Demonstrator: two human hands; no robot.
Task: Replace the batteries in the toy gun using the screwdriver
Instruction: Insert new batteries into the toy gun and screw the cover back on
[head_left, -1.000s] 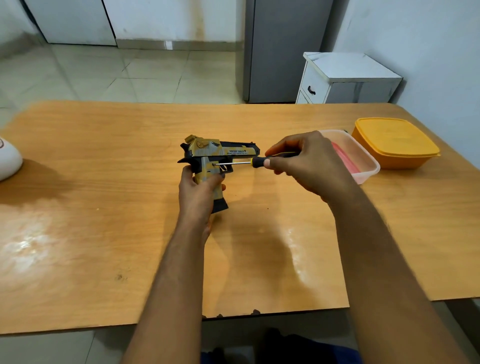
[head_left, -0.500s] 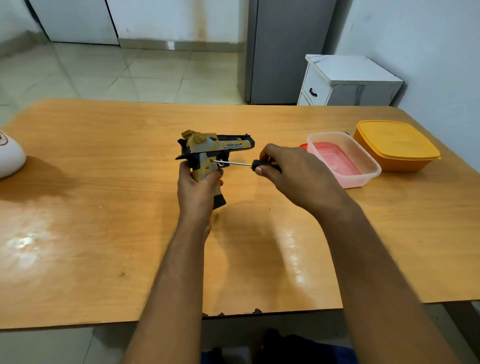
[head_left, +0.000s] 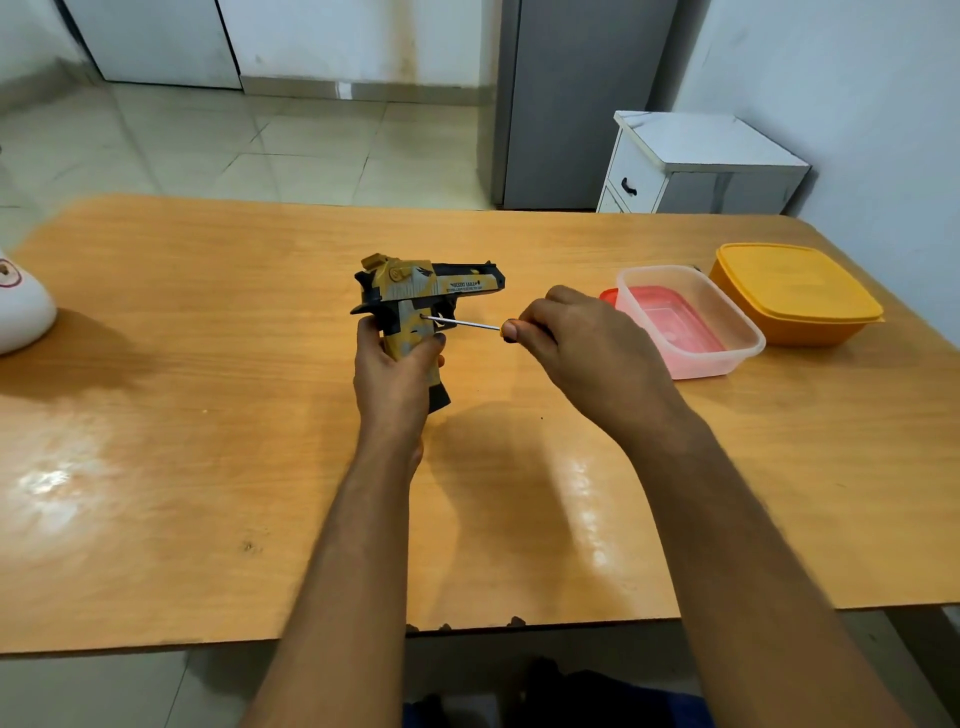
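A wooden table (head_left: 156, 467) fills most of the frame, with a tiled floor and a white cabinet (head_left: 696, 166) beyond its far edge at upper right. At the right edge of the table sits an orange lidded box (head_left: 795, 291), and just left of it a clear tub (head_left: 691, 322) over a red lid. A white object (head_left: 21, 312) is cut off at the left edge.

The toy gun (head_left: 421, 291) is at the centre of the frame, held upright above the table with its barrel pointing to the right. The left hand (head_left: 395, 374) wraps the handle, its grip pressed closed around it from below. It looks like light, hollow, rigid plastic, easy to twist out of line, so the handle is the sensible place to brace it.

The right hand (head_left: 576, 348) pinches the screwdriver (head_left: 467, 324), fingers closed over its handle so that only the thin metal shaft shows. The tip meets the gun's side near the trigger, likely at a cover screw. The slim, smooth shaft could slip off the screw head, so steady inward pressure seems needed.
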